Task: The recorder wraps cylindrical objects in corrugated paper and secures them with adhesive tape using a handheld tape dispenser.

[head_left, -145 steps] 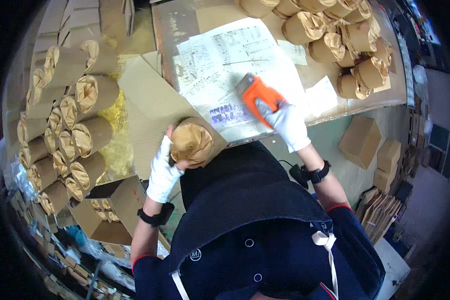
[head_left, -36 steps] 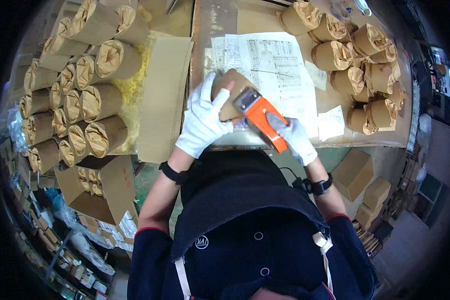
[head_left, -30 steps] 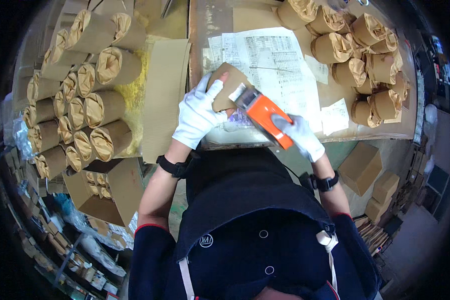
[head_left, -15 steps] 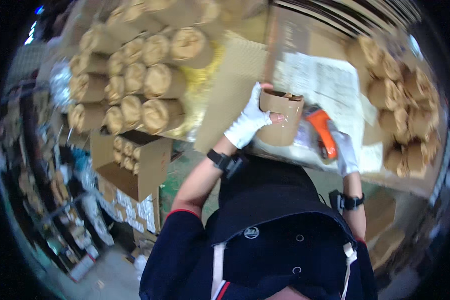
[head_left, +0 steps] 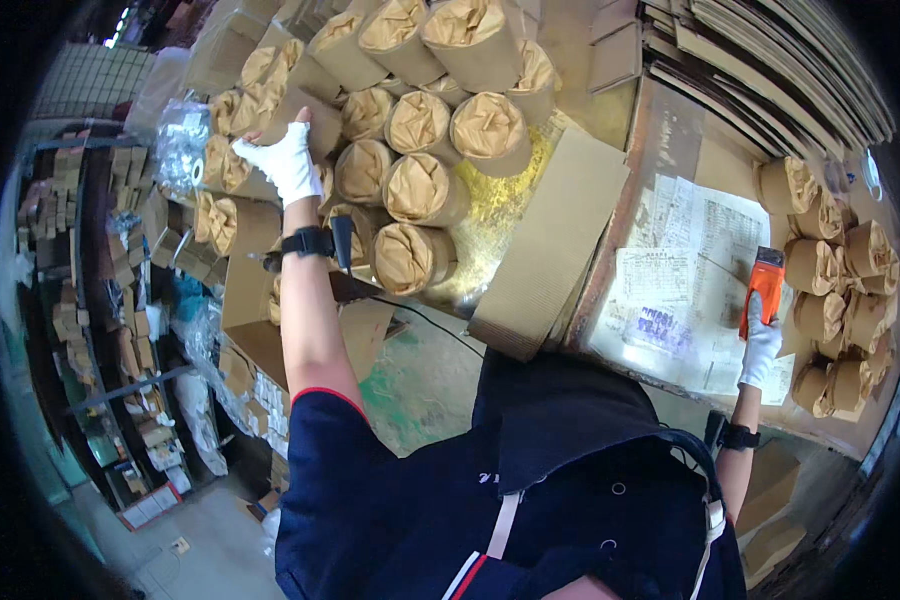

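Observation:
My left hand (head_left: 285, 162), in a white glove with bare fingertips, reaches to the far left among brown cylinders with folded paper tops. Its thumb and fingers are spread, right beside a brown cylinder (head_left: 295, 115) that lies at the hand's far side; whether they touch it I cannot tell. Over at the right, my gloved right hand (head_left: 763, 345) is closed round an orange hand tool with a dark head (head_left: 763, 285). The tool is held above printed sheets (head_left: 655, 275) on the worktable; its exact kind does not show.
Several paper-topped cylinders (head_left: 420, 190) stand in rows on the left table, with more (head_left: 840, 270) at the right edge. A corrugated cardboard sheet (head_left: 560, 235) lies between. Flat cardboard pieces (head_left: 770, 70) are stacked behind. An open carton (head_left: 345, 340) stands below the left table.
My left hand has moved from the middle to the far left and let go of the cardboard-wrapped cylinder. My right hand has shifted right with the orange tool. The view has swung too.

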A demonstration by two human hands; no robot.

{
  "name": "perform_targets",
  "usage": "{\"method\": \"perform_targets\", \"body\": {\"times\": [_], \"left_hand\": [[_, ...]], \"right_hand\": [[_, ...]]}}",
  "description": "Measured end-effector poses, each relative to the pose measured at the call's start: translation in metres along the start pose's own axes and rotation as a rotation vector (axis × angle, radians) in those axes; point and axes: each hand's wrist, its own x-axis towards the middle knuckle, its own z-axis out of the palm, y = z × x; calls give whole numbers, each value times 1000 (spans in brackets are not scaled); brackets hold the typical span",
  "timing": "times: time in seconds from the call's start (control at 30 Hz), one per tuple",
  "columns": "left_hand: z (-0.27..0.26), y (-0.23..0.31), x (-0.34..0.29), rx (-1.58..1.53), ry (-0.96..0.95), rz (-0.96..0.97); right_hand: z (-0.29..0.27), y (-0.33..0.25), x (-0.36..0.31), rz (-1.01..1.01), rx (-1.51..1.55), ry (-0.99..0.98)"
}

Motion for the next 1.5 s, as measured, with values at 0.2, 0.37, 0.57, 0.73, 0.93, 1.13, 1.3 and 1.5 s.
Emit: {"method": "perform_targets", "body": {"times": [0.2,0.37,0.57,0.73,0.93,1.13,1.3,1.5], "left_hand": [[17,-13,-15,193,-142,33],[-14,35,-128,106,-560,359],[-49,44,-325,770,-1180,640],[-51,39,-347,985,-1162,323],[-53,67,-328,904,-1170,317],[-33,155,-351,835,-1295,410],[-5,135,-432,780,-1488,711],[-50,70,-428,320,-1385,1049]], "right_hand": [[13,79,13,-368,-583,211],[-62,-3,-5,-603,-729,320],[-227,35,67,-233,-1036,981],[-281,92,118,-214,-1154,243],[-308,123,138,-209,-344,41],[-277,28,49,-151,273,97],[-141,-31,11,-258,524,-256],[14,-56,-48,-22,666,-739]]}}
